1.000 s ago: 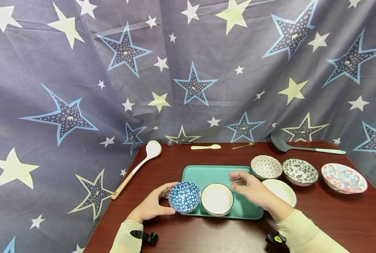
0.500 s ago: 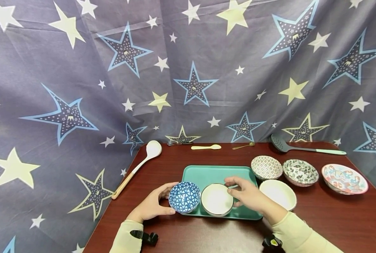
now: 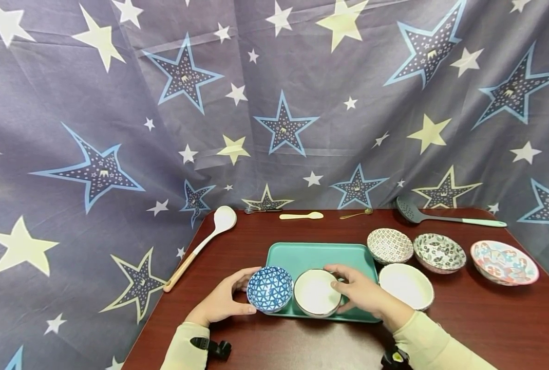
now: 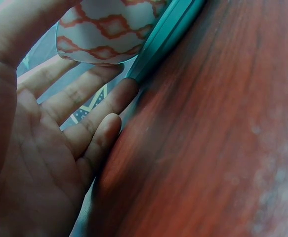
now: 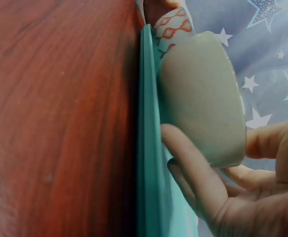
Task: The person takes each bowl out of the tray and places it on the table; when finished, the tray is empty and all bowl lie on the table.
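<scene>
A small bowl (image 3: 269, 289), blue-and-white triangles inside and an orange-red lattice outside (image 4: 106, 32), sits at the left of the green tray (image 3: 320, 252). My left hand (image 3: 228, 295) holds its left side, thumb in front and fingers behind; the lower fingers lie loosely beneath it in the left wrist view. Right beside it stands a cream bowl (image 3: 317, 293) with a dark rim, its plain outer wall (image 5: 200, 98) showing in the right wrist view. My right hand (image 3: 359, 290) grips this bowl's right side, thumb over the rim and other fingers along the outside.
Right of the tray are a cream dish (image 3: 405, 286), a brown-patterned bowl (image 3: 390, 245), a leaf-patterned bowl (image 3: 439, 253) and a pink-and-blue bowl (image 3: 504, 262). A ladle (image 3: 200, 246) lies left, a slotted skimmer (image 3: 450, 217) at the back right. Small spoons (image 3: 301, 216) line the back edge.
My right hand has come left and down from above the tray onto the cream bowl's right rim and taken hold of it. My left hand and both bowls have stayed in place.
</scene>
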The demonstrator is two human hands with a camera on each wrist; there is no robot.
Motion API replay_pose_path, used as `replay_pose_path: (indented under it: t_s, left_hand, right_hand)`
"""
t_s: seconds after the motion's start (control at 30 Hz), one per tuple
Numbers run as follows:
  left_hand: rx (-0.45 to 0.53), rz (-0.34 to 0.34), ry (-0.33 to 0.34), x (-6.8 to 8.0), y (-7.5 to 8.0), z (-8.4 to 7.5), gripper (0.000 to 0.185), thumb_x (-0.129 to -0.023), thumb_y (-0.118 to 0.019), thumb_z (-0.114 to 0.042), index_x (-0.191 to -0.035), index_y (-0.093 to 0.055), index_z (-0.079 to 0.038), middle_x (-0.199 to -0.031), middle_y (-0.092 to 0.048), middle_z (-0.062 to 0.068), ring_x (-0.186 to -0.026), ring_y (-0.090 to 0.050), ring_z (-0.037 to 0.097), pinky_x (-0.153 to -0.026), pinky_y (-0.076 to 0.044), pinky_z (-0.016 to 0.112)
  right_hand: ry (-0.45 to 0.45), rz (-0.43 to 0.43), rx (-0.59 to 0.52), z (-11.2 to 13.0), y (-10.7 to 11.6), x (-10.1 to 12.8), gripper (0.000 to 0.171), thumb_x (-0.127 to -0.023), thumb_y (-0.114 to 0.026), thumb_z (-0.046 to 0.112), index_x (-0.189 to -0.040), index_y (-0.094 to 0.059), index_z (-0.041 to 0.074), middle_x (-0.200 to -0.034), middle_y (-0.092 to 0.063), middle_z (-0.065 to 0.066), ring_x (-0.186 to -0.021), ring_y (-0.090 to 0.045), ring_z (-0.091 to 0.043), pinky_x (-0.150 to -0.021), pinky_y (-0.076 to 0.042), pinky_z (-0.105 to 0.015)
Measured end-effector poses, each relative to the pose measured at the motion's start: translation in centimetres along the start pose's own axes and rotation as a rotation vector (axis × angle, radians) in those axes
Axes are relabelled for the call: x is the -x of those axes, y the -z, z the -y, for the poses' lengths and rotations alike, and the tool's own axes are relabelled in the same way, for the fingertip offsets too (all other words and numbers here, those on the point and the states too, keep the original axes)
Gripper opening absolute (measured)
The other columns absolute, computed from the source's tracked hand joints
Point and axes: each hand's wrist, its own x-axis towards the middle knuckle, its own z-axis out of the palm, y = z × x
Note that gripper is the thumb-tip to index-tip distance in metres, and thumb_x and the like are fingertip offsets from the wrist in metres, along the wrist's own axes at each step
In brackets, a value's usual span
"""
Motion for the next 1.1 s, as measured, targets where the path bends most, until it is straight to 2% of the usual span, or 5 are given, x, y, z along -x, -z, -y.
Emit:
replay_pose_path:
  t_s: [0.1, 0.43, 0.7, 0.87, 1.1]
  left_hand:
    - [-0.003, -0.001, -0.002, 0.0, 0.0, 0.0, 0.089, -0.083, -0.089, -0.011, -0.159, -0.043, -0.011, -0.147, -0.059, 0.009, -0.119, -0.064, 0.030, -0.100, -0.051, 0.034]
    - [-0.032, -0.002, 0.025, 0.1, -0.1, 0.2, 0.087, -0.084, -0.088, -0.015, -0.159, -0.044, -0.017, -0.145, -0.060, 0.003, -0.119, -0.064, 0.028, -0.101, -0.051, 0.033]
    - [-0.021, -0.001, 0.017, 0.1, 0.0, 0.3, 0.088, -0.084, -0.088, -0.012, -0.159, -0.043, -0.010, -0.146, -0.059, 0.005, -0.120, -0.064, 0.029, -0.101, -0.050, 0.033]
    - [-0.017, 0.001, 0.014, 0.1, 0.0, 0.2, 0.087, -0.084, -0.088, -0.012, -0.159, -0.043, -0.012, -0.147, -0.059, 0.005, -0.120, -0.064, 0.028, -0.101, -0.051, 0.033]
    - [-0.012, 0.002, 0.007, 0.0, 0.0, 0.4, 0.086, -0.084, -0.088, -0.012, -0.159, -0.044, -0.015, -0.147, -0.060, 0.006, -0.120, -0.063, 0.029, -0.101, -0.051, 0.033]
  right_hand:
    - [-0.006, 0.010, -0.033, -0.4, 0.0, -0.2, 0.050, -0.109, -0.051, 0.007, -0.154, -0.038, -0.009, -0.144, -0.043, -0.034, -0.097, -0.066, -0.031, -0.072, -0.062, -0.055]
    - [-0.016, 0.010, -0.104, -1.1, 0.3, -0.6, 0.048, -0.109, -0.050, 0.007, -0.154, -0.041, -0.008, -0.149, -0.041, -0.034, -0.097, -0.069, -0.032, -0.072, -0.062, -0.054]
    - [-0.017, 0.000, -0.114, -0.8, 0.3, -0.5, 0.047, -0.108, -0.050, 0.006, -0.153, -0.043, -0.007, -0.150, -0.039, -0.036, -0.095, -0.070, -0.033, -0.072, -0.062, -0.053]
    - [-0.018, -0.004, -0.120, -0.3, 0.5, -0.3, 0.047, -0.109, -0.051, 0.007, -0.154, -0.043, -0.004, -0.149, -0.041, -0.032, -0.096, -0.070, -0.033, -0.072, -0.063, -0.053]
    - [0.024, -0.004, -0.117, 0.6, 1.1, 0.1, 0.047, -0.110, -0.051, 0.008, -0.154, -0.044, -0.004, -0.149, -0.041, -0.032, -0.102, -0.068, -0.033, -0.074, -0.062, -0.055]
